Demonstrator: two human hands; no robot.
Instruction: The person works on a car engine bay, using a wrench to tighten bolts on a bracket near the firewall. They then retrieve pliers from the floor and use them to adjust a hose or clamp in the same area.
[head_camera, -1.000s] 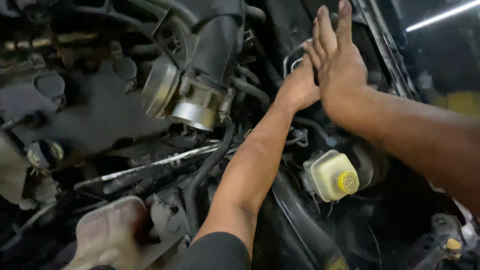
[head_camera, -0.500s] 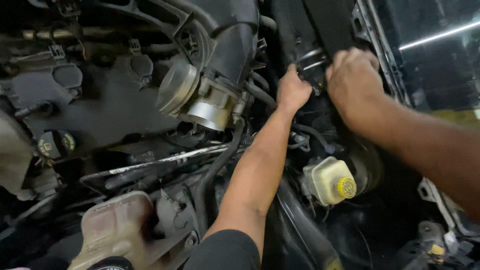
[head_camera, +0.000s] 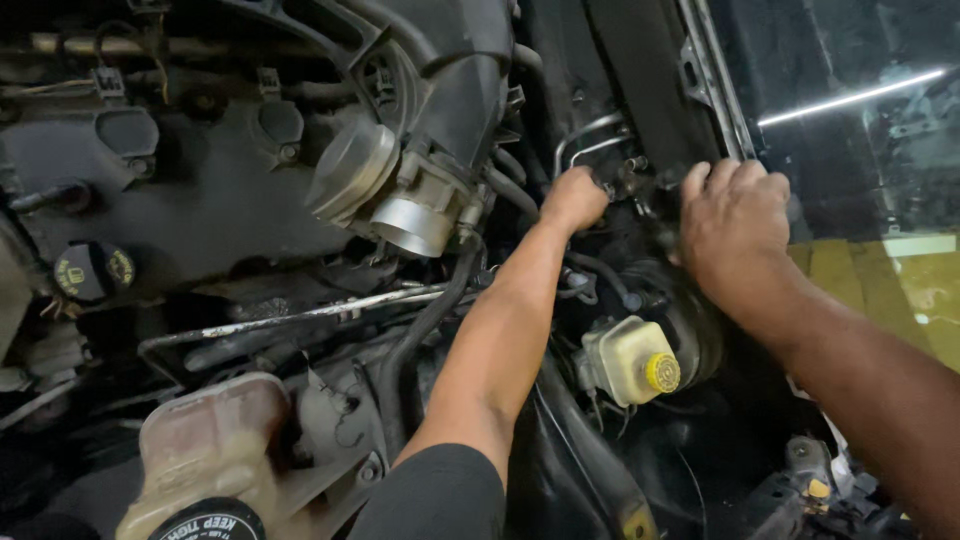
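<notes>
Metal brake lines (head_camera: 590, 140) at firewall: left hand (head_camera: 572, 198) fisted around fitting, right hand (head_camera: 733, 228) curled gripping dark part beside. Likely loosening step; next needs steady counter-hold.

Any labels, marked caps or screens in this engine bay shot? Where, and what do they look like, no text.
Round black filler cap with yellow markings: far left, on the dark engine cover.
Round black cap with white lettering: bottom edge, on the translucent beige coolant tank.
Small round yellow cap with faint embossed marks: on the cream brake fluid reservoir, below the right hand.
No packages, signs or screens.
</notes>
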